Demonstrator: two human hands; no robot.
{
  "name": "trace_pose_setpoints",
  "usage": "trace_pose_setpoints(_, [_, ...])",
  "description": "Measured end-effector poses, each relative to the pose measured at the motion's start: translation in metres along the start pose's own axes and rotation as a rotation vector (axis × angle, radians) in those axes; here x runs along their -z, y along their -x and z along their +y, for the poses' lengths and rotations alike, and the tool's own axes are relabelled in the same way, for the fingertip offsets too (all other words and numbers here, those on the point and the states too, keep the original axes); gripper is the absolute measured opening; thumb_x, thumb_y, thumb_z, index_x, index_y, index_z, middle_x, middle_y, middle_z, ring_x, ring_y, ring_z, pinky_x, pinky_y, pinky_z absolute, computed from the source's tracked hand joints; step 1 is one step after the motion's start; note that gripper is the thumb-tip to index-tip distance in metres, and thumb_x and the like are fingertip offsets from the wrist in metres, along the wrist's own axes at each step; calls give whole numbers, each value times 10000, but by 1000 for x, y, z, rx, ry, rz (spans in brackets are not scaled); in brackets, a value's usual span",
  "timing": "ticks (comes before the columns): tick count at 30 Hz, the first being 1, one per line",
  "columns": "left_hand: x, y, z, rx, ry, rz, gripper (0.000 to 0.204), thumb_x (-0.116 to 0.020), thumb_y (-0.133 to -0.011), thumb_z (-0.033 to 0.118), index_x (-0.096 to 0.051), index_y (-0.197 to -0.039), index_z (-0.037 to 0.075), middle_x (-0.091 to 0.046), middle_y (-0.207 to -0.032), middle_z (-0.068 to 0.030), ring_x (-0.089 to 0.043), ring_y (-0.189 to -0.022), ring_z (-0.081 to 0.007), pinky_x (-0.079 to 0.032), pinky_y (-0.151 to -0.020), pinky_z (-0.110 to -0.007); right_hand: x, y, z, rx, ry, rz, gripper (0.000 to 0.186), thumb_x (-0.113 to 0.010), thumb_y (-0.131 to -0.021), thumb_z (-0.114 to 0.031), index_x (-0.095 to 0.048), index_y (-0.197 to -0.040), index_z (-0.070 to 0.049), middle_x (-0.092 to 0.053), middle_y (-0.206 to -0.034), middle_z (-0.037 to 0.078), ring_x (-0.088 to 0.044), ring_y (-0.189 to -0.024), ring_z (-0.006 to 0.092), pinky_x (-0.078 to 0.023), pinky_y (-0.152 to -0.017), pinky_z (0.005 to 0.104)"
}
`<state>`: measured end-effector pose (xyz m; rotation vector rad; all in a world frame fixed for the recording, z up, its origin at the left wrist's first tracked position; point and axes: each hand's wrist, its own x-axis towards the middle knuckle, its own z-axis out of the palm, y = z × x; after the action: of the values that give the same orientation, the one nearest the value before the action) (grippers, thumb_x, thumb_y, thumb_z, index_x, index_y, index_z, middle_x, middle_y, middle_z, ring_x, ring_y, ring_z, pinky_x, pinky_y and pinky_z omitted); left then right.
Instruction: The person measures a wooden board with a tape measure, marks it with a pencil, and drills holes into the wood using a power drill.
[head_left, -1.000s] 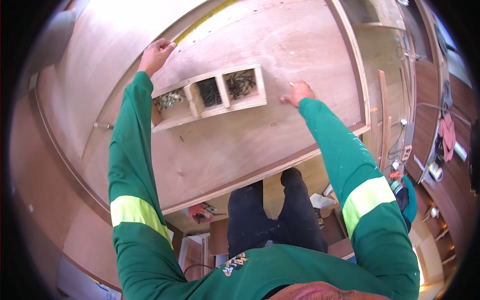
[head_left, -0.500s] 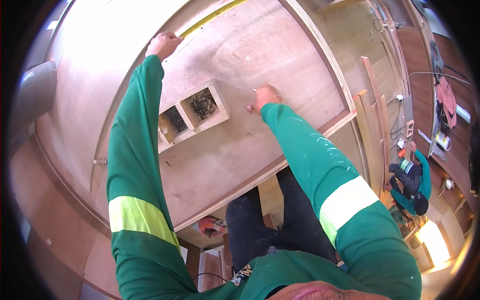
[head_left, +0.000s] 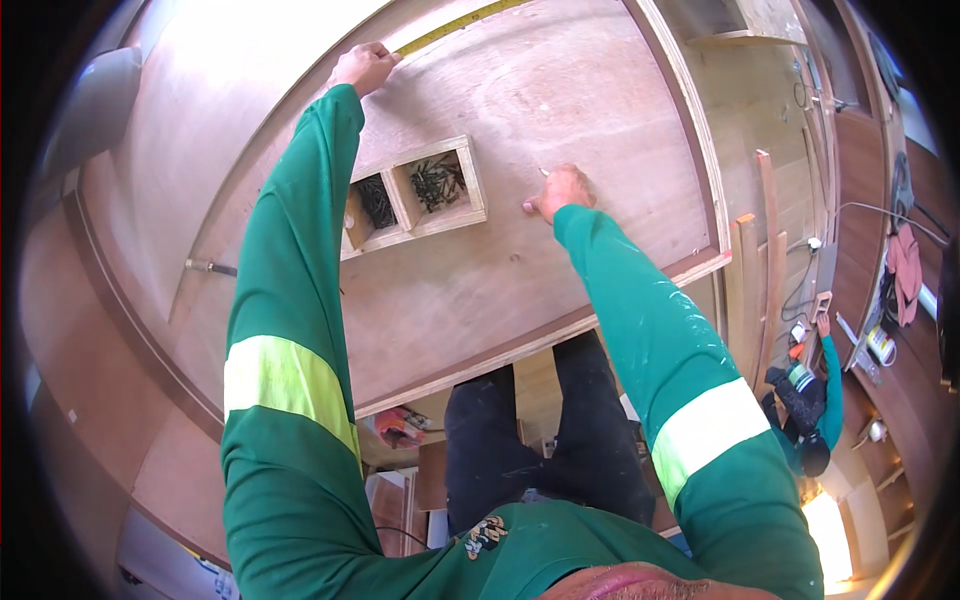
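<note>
My left hand [head_left: 363,66] is closed on the end of a yellow tape measure [head_left: 455,27], stretched along the far side of a plywood board [head_left: 605,130]. My right hand [head_left: 560,192], fingers curled, holds a thin pencil-like stick [head_left: 543,171] over the board, to the right of a wooden divided box [head_left: 475,205]. Dark screws or nails [head_left: 437,182] lie in the box's compartments; my left forearm hides its left end.
A co-worker [head_left: 805,395] in green crouches at the right, near loose wooden strips [head_left: 765,270], cables and a pink cloth [head_left: 905,270]. A small metal fitting [head_left: 210,267] lies at the left. The board's front edge [head_left: 470,365] runs above my legs.
My view has shifted. My left hand sits higher and further right along the tape, with my forearm covering more of the box. The co-worker has come into view and reaches an arm upward.
</note>
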<state>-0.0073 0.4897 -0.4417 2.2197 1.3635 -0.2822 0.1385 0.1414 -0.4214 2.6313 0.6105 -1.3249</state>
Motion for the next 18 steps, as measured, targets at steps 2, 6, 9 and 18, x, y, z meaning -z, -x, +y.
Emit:
trace_pose_setpoints(2, [-3, 2, -1, 40, 56, -43, 408, -666, -890, 499, -744, -1055, 134, -743, -914, -67, -715, -871, -222, -545, -835, -370, -2, 0, 1, 12, 2, 21, 800, -971, -622, -315, -574, -1254, -27, -656, -1259, 161, -624, -1200, 300, -516, -1012, 418])
trace_pose_setpoints(6, [-5, 0, 2, 71, 59, -89, 415, -660, -891, 510, -739, -1086, 152, -747, -950, -59, -707, -920, -221, -539, -862, -379, -3, -1, 2, 5, 3, 32, 802, -971, -617, -309, -575, -1252, -20, -658, -1257, 158, -620, -1206, 298, -518, -1002, 423])
trace_pose_setpoints(9, [-6, -6, 1, 81, 56, -113, 408, -649, -896, 513, -736, -1105, 173, -749, -974, -54, -699, -971, -227, -531, -893, -391, -3, -2, 1, 5, 23, 35, 808, -971, -619, -313, -569, -1255, -16, -656, -1260, 157, -618, -1210, 295, -515, -1006, 427])
trace_pose_setpoints(18, [21, 35, 1, -30, 341, 211, 389, -658, -946, 420, -721, -1084, 62, -716, -900, -57, -669, -799, -152, -524, -724, -293, -10, -7, 1, 11, 72, 66, 793, -968, -624, -348, -583, -1238, -24, -664, -1245, 146, -631, -1191, 287, -541, -973, 423])
